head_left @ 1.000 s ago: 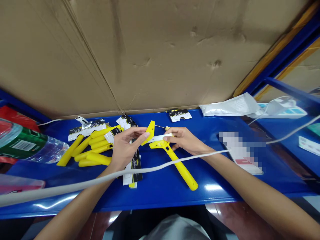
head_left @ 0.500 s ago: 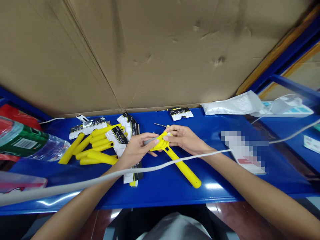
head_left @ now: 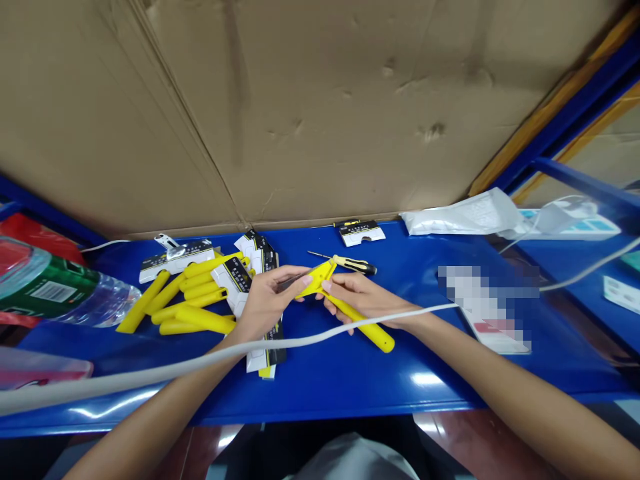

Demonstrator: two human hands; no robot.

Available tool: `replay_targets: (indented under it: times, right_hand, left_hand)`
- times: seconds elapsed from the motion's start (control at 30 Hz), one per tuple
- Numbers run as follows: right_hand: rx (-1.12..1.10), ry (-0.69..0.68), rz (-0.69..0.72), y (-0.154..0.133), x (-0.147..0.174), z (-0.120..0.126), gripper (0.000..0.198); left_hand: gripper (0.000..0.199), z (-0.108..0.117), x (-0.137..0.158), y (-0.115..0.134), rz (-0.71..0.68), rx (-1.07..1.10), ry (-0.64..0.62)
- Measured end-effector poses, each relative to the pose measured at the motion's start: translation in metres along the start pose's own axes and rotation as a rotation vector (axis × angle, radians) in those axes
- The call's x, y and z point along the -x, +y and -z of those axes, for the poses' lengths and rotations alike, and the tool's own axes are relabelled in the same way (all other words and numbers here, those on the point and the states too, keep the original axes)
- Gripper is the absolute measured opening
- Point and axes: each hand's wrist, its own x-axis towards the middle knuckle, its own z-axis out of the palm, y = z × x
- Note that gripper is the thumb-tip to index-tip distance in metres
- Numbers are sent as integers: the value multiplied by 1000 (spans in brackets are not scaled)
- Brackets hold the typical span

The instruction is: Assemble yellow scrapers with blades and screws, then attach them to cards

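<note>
In the middle of the bench, both hands hold a yellow scraper (head_left: 373,332), a tool with a wide flat head and a long round handle. My left hand (head_left: 270,298) pinches the left end of the head between thumb and fingers. My right hand (head_left: 361,297) grips it where the head meets the handle, with fingers under the handle. The handle slants down to the right, toward me. Just beyond my right hand lies a screwdriver (head_left: 354,265) with a cream-and-black grip, its shaft pointing left. My fingers hide part of the head.
Several yellow handles (head_left: 200,317) are piled at left beside black-and-white card sleeves (head_left: 235,277). A bottle (head_left: 65,287) lies further left. Another card sleeve (head_left: 362,233) and a white bag (head_left: 465,213) sit at the back. A white cable (head_left: 320,338) crosses in front of my forearms.
The scraper has turned in my hands, and its handle end has risen slightly leftward. My right hand has shifted down onto the handle's neck, uncovering the screwdriver grip.
</note>
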Motion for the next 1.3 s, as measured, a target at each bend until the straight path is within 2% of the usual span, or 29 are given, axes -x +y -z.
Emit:
replay_targets:
  times: [0.17, 0.33, 0.43, 0.57, 0.7, 1.03, 1.17, 1.3]
  right_hand:
    - [112, 34, 59, 3, -1, -5, 48]
    - [179, 86, 55, 3, -1, -8, 50]
    - [179, 82, 57, 1, 0, -10, 51]
    - [173, 84, 64, 0, 2, -10, 51]
    - [162, 94, 53, -1, 3, -9, 51]
    - [120, 121, 55, 2, -1, -8, 54]
    - [130, 123, 46, 3, -1, -7, 56]
    - [136, 122, 30, 4, -1, -7, 51]
  left_hand:
    - [45, -1, 2, 1, -9, -69, -1]
    - [42, -4, 6, -2, -26, -84, -15]
    - [43, -4, 7, -2, -19, -110, -47]
    - [57, -3, 7, 3, -13, -159, -116]
    - [55, -4, 6, 8, 23, -122, -181]
    - [44, -2, 7, 11, -28, -64, -89]
    - [46, -1, 5, 6, 0, -22, -83]
    - [49, 0, 5, 5, 44, 11, -85]
